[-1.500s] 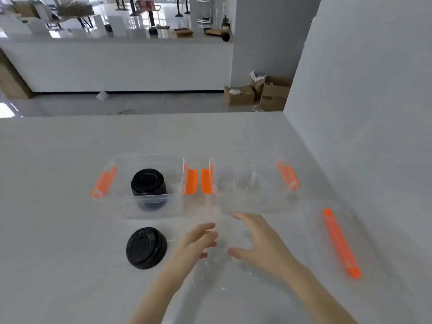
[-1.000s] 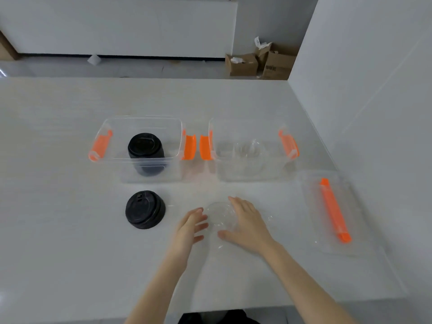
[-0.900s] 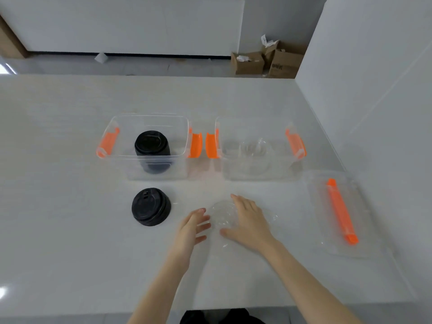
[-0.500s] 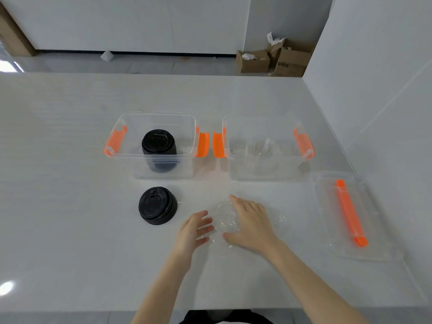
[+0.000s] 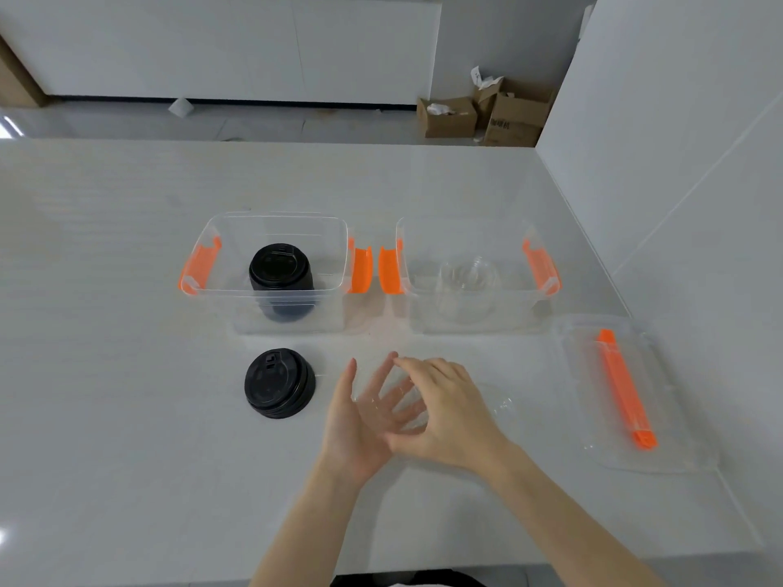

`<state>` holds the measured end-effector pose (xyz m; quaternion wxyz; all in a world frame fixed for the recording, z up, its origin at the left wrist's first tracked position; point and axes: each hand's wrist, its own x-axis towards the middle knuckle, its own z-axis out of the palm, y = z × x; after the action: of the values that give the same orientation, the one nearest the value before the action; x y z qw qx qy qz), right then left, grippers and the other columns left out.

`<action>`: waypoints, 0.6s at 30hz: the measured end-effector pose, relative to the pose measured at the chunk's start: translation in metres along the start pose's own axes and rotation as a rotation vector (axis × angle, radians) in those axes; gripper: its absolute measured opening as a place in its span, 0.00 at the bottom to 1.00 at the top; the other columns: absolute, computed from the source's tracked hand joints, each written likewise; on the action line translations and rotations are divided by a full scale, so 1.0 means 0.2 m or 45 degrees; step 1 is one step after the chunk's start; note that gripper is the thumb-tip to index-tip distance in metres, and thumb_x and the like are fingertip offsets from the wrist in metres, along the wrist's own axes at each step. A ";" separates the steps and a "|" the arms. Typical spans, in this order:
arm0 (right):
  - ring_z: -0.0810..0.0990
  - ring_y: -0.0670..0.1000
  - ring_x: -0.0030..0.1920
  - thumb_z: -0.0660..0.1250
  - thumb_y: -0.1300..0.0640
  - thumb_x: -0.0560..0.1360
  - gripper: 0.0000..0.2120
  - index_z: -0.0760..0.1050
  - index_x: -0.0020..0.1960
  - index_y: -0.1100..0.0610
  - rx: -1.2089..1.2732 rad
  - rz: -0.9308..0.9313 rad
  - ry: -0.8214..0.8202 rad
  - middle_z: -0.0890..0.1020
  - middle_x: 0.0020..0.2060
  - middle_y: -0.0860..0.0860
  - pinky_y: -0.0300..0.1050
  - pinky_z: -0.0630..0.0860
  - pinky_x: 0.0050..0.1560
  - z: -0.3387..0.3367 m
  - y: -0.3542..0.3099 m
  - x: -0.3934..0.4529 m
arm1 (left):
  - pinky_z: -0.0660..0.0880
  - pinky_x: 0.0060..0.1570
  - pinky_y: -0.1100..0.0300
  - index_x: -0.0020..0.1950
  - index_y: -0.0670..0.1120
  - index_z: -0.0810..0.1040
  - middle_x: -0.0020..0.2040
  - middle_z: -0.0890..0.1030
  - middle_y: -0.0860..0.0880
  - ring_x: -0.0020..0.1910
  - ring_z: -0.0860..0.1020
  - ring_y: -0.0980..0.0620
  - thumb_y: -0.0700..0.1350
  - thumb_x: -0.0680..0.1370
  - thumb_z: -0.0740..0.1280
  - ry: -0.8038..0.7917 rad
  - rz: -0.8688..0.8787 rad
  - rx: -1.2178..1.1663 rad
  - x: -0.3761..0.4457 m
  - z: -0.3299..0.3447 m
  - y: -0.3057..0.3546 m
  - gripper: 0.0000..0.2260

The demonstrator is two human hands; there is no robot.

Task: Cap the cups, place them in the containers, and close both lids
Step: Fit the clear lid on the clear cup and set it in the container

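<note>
Table (image 5: 127,417): smooth white top, a faint sheen under my arms.
Containers (image 5: 237,311): clear glossy plastic, orange plastic latches (image 5: 199,269).
Loose lid (image 5: 279,383): matt black plastic.
Cardboard boxes (image 5: 449,118): dull brown.

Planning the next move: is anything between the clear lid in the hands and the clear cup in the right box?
Nothing visible. The table is bare between the hands' clear lid and the open right box, where the clear cup stands uncapped.
</note>
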<state>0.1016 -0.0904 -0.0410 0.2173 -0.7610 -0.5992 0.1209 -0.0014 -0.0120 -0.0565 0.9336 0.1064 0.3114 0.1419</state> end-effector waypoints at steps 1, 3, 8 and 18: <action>0.72 0.46 0.62 0.63 0.33 0.59 0.42 0.67 0.68 0.54 0.041 0.020 -0.034 0.77 0.60 0.44 0.43 0.66 0.65 -0.02 0.01 0.00 | 0.74 0.54 0.46 0.66 0.51 0.73 0.63 0.76 0.43 0.54 0.79 0.40 0.62 0.71 0.60 -0.004 -0.006 -0.001 0.01 -0.01 0.00 0.27; 0.66 0.42 0.65 0.65 0.33 0.61 0.41 0.67 0.68 0.51 0.192 0.117 -0.093 0.72 0.63 0.41 0.33 0.61 0.63 -0.06 0.05 -0.01 | 0.72 0.59 0.42 0.66 0.51 0.73 0.65 0.75 0.42 0.57 0.79 0.38 0.61 0.72 0.59 -0.004 -0.024 0.011 0.01 -0.02 -0.01 0.26; 0.63 0.43 0.68 0.72 0.44 0.67 0.33 0.67 0.68 0.52 0.190 0.415 0.014 0.70 0.67 0.44 0.30 0.60 0.65 -0.10 0.29 -0.10 | 0.69 0.61 0.40 0.68 0.52 0.70 0.67 0.74 0.40 0.69 0.69 0.37 0.61 0.74 0.57 0.000 -0.005 -0.002 0.01 -0.06 0.01 0.26; 0.59 0.52 0.72 0.71 0.40 0.65 0.44 0.55 0.74 0.53 -0.068 0.622 -0.183 0.63 0.72 0.49 0.45 0.58 0.71 0.04 0.45 -0.24 | 0.71 0.59 0.39 0.68 0.49 0.70 0.64 0.75 0.40 0.63 0.73 0.36 0.61 0.69 0.60 -0.029 -0.046 0.012 0.01 -0.15 -0.05 0.30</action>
<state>0.1623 -0.1525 -0.0943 0.1186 -0.8781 -0.4145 0.2077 -0.0165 -0.0170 -0.0837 0.9390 0.1069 0.3033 0.1221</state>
